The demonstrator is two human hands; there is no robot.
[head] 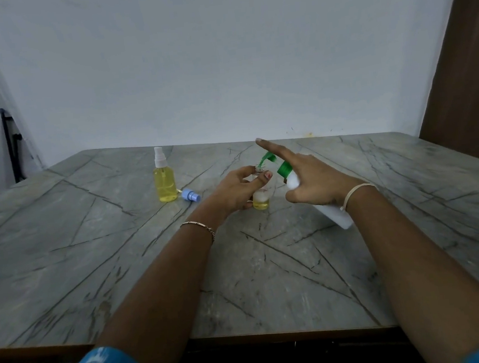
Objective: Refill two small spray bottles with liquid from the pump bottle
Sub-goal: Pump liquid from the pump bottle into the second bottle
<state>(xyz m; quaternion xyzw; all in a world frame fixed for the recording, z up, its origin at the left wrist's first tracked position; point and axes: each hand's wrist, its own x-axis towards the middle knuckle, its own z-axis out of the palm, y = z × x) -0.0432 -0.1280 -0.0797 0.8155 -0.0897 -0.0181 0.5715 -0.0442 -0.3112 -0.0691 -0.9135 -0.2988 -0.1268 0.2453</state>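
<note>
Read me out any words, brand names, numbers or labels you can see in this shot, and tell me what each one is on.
None can be read.
Pump bottle: plain white, no label showing.
Capped spray bottle: no label.
Open spray bottle in the left hand: no label.
Blue sprayer cap: no marking.

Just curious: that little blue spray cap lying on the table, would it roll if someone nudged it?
Probably: the blue spray cap lies on its side, and its body looks round. It looks like small plastic, so likely light. The table looks smooth, so it may slide too.
</note>
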